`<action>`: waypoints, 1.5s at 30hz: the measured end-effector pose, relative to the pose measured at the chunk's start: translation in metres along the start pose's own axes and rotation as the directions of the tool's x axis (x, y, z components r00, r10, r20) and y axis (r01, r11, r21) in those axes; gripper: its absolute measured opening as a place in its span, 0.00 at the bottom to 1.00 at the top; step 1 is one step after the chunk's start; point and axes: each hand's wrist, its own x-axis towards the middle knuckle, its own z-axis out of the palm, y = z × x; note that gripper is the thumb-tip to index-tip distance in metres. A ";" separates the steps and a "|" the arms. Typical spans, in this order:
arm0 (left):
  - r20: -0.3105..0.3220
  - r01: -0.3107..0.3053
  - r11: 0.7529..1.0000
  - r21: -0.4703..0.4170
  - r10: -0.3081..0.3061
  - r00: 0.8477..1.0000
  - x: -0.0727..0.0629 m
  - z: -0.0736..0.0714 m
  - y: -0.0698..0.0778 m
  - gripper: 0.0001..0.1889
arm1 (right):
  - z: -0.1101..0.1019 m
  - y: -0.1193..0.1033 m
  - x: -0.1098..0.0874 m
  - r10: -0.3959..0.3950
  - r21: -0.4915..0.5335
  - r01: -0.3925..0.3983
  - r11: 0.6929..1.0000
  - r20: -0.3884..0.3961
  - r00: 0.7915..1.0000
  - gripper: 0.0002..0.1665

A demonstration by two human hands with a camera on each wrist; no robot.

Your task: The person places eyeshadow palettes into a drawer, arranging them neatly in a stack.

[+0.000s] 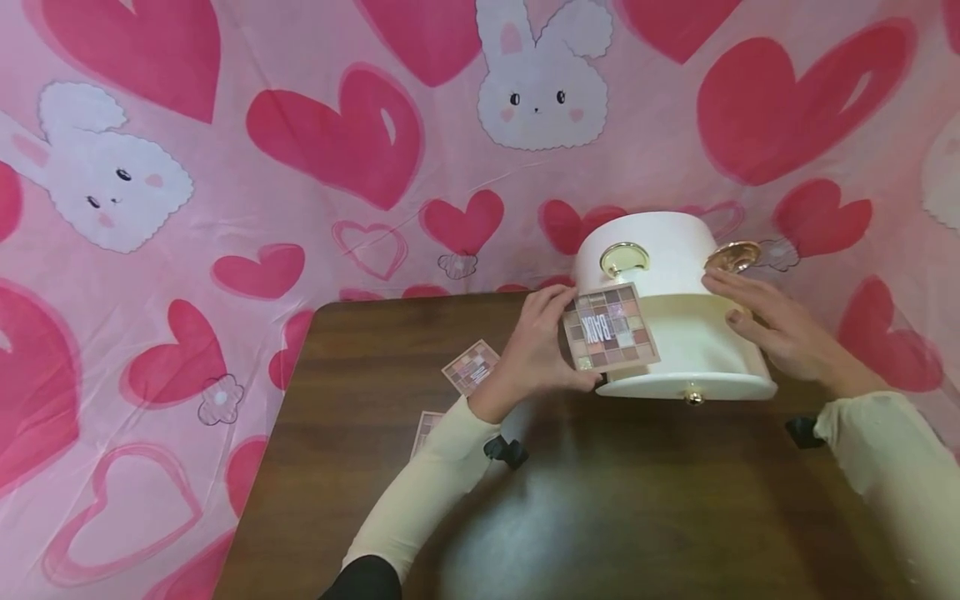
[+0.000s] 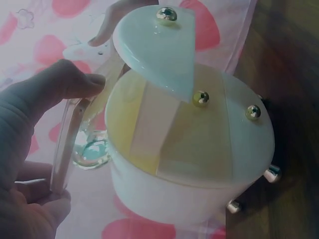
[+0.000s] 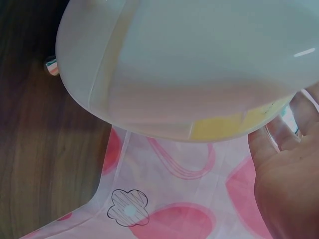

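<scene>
My left hand (image 1: pixel 536 354) holds a square makeup palette (image 1: pixel 609 327) by its edges, thumb on one side and fingers on the other. The palette has a grid of brown and pink shades and white lettering. It stands tilted beside a rounded white organizer (image 2: pixel 149 196) with gold knobs. One drawer, with a curved white front (image 2: pixel 157 50), juts out of the organizer. At the organizer's right side, my right hand (image 1: pixel 787 329) lies with fingers extended near a gold, round fitting (image 1: pixel 738 256); its fingertips are partly hidden in the right wrist view.
Two more palettes, one at the back (image 1: pixel 471 367) and one partly behind the left sleeve (image 1: pixel 426 429), lie on the brown wooden table (image 1: pixel 637 517). A pink cloth (image 1: pixel 300 50) with hearts and rabbits hangs behind the table. Another gold fitting (image 1: pixel 624 258) sits on the organizer's left.
</scene>
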 end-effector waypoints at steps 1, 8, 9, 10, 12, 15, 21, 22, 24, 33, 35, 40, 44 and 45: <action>0.013 -0.004 1.000 0.000 0.004 1.000 0.002 0.001 0.000 0.56 | 0.000 0.000 0.000 -0.001 0.002 0.001 1.000 -0.001 1.000 0.38; 0.083 -0.052 0.999 0.018 0.050 0.995 0.015 0.002 0.005 0.56 | 0.001 0.002 0.000 -0.058 0.002 0.058 0.998 -0.022 0.998 0.37; 0.093 -0.060 0.998 0.021 0.057 0.994 0.017 0.002 0.006 0.56 | 0.001 0.002 0.000 -0.061 0.003 0.061 0.998 -0.024 0.998 0.36; 0.104 -0.065 0.998 0.019 0.063 0.993 0.019 0.002 0.007 0.55 | 0.002 0.002 0.000 -0.062 0.004 0.062 0.998 -0.025 0.998 0.36; 0.125 -0.074 0.997 0.022 0.071 0.990 0.023 0.002 0.009 0.55 | 0.002 0.002 0.000 -0.059 0.008 0.059 0.998 -0.029 0.998 0.36; 0.152 -0.089 0.996 0.022 0.085 0.985 0.029 0.002 0.013 0.55 | 0.002 0.002 -0.001 -0.052 0.015 0.052 0.999 -0.034 0.998 0.36; 0.217 -0.107 0.994 0.037 0.096 0.971 0.038 -0.001 0.023 0.55 | 0.003 0.002 -0.002 -0.059 0.021 0.060 0.998 -0.041 0.997 0.37; 0.231 -0.111 0.993 0.045 0.098 0.968 0.039 -0.002 0.025 0.55 | 0.003 0.002 -0.002 -0.056 0.023 0.057 0.998 -0.041 0.998 0.37; 0.256 -0.125 0.990 0.060 0.106 0.961 0.042 -0.002 0.028 0.55 | 0.003 0.002 -0.002 -0.055 0.026 0.056 0.998 -0.040 0.998 0.36; 0.311 -0.144 0.979 0.143 0.094 0.946 0.052 0.006 0.036 0.55 | 0.003 0.003 -0.003 -0.039 0.020 0.040 0.999 -0.038 0.999 0.36; 0.311 -0.149 0.976 0.160 0.094 0.946 0.053 0.009 0.037 0.54 | 0.004 0.004 -0.003 -0.041 0.019 0.041 0.999 -0.038 0.998 0.36; 0.295 -0.184 0.967 0.175 0.126 0.947 0.054 0.017 0.037 0.49 | 0.005 0.005 -0.002 -0.060 0.023 0.061 0.998 -0.043 0.997 0.36; 0.290 -0.184 0.963 0.195 0.122 0.949 0.054 0.021 0.037 0.51 | 0.004 0.006 -0.002 -0.063 0.025 0.064 0.998 -0.047 0.997 0.36; 0.290 -0.182 0.963 0.200 0.119 0.950 0.054 0.022 0.037 0.52 | 0.004 0.006 -0.002 -0.060 0.026 0.062 0.998 -0.047 0.997 0.37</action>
